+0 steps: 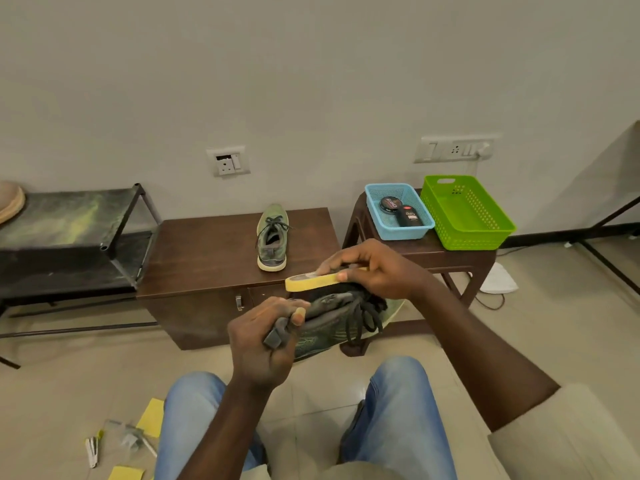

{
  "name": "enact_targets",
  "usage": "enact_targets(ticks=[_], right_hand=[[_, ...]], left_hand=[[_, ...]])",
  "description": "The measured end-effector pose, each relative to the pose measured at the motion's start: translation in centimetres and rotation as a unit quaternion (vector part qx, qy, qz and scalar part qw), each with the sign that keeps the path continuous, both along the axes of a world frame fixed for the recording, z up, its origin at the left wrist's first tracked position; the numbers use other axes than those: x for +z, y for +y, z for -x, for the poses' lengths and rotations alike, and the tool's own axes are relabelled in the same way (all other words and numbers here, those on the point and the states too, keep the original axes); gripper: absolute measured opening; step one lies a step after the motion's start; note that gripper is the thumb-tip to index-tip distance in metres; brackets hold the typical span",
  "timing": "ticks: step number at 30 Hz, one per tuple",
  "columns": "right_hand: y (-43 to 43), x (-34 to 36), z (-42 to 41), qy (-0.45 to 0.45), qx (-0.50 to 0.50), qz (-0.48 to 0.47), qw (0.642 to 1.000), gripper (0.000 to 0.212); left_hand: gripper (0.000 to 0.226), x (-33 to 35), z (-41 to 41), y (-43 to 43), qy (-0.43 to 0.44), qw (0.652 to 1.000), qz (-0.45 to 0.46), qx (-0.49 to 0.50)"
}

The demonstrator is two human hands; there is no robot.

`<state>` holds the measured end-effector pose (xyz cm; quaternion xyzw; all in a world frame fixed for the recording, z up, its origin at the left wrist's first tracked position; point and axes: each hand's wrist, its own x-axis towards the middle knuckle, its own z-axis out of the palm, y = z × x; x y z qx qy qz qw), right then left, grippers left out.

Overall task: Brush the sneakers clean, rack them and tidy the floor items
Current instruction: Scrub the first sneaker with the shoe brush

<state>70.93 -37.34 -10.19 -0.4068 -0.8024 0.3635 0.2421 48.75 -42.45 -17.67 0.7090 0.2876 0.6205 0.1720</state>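
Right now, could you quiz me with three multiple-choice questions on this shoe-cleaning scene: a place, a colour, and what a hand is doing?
1. Where is the spare sneaker? A) on the floor B) on the brown cabinet C) in a basket
2. What colour is the basket holding the polish tin? A) blue B) green C) red
3. What is the right hand doing? A) hanging idle B) pointing at the wall C) gripping the yellow brush
Answers: B, it stands on the cabinet top; A, the tin lies in the blue basket; C, its fingers curl round the brush, on the held sneaker.
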Motion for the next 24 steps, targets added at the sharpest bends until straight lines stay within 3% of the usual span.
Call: enact_targets(ticks=[6,12,19,24], right_hand=[[1.2,-0.6,-4.5,-0.025,-0.101,0.024,0.994,0.028],[0.3,1.5,0.8,0.008,0.011,-0.010,1.000,0.027],[1.7,0.6,-4.4,-0.062,-0.079,0.036,0.994,0.028],[1.2,1.5,1.1,-0.003,0.015,0.018,1.000,0.027]], left_hand=[[0.028,0.7,1.1,-0.1,0.014,1.000,-0.025,-0.004],[0.041,1.1,-0.3,0.0,0.018,0.999,-0.024,0.011],[0.040,1.8,1.3,-0.4,0.024,0.999,-0.018,0.034],[0.046,1.5,0.1,-0.3,0.030,0.998,-0.008,0.050]])
